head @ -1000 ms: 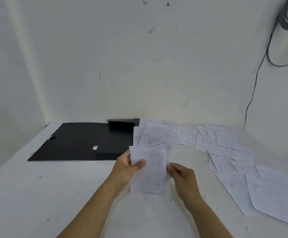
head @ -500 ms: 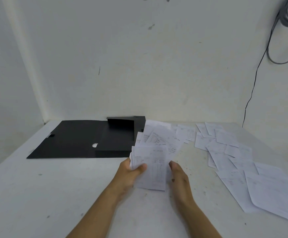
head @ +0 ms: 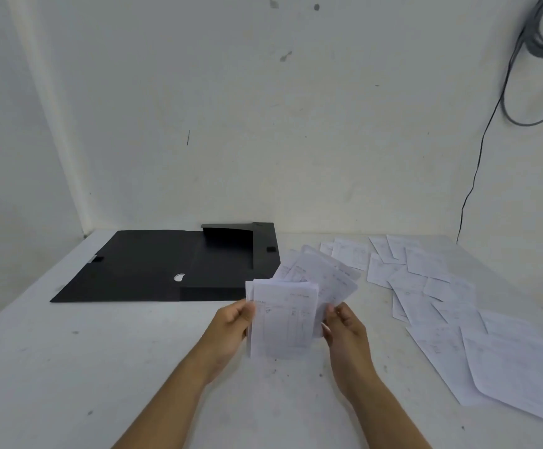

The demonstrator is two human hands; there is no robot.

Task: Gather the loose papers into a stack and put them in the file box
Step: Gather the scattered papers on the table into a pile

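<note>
White printed papers [head: 283, 319], text too small to read, gripped by left hand [head: 231, 328] and right hand [head: 344, 328].

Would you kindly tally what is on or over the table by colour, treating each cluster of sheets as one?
Black: 1, the open file box.
White: 2, the held papers and the loose papers spread on the table.
Total: 3.

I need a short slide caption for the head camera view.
Both hands hold a small paper stack beside the open black file box.
</note>
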